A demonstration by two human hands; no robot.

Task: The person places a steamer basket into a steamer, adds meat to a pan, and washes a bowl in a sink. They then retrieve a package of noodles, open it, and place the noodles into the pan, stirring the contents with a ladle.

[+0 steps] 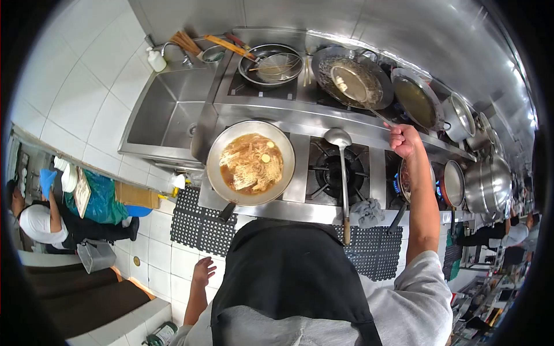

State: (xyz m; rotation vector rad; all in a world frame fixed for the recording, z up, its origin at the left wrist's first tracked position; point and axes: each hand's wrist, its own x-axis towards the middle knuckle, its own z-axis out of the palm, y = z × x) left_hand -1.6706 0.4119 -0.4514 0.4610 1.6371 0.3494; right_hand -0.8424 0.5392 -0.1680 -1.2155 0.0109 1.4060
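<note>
My right hand (405, 140) is closed around the handle of a round skimmer (353, 86) that rests in a dark wok (330, 60) on the back burners. Several pale pieces (340, 84) lie in the skimmer. Low at the left, my left hand (203, 271) hangs over the floor with its fingers apart and nothing in it. The nearest pan to it is a frying pan (214, 179) on the front burner, holding noodles (252, 161) in brown liquid. A long ladle (344, 173) lies across the bare burner beside that pan.
A grey cloth (367, 213) lies at the stove's front edge. Right of it, pans (454, 183) stand over lit burners near a large pot (489, 187). A sink (163, 124) is at the left. One co-worker (43, 222) is at far left, another (490, 235) at far right.
</note>
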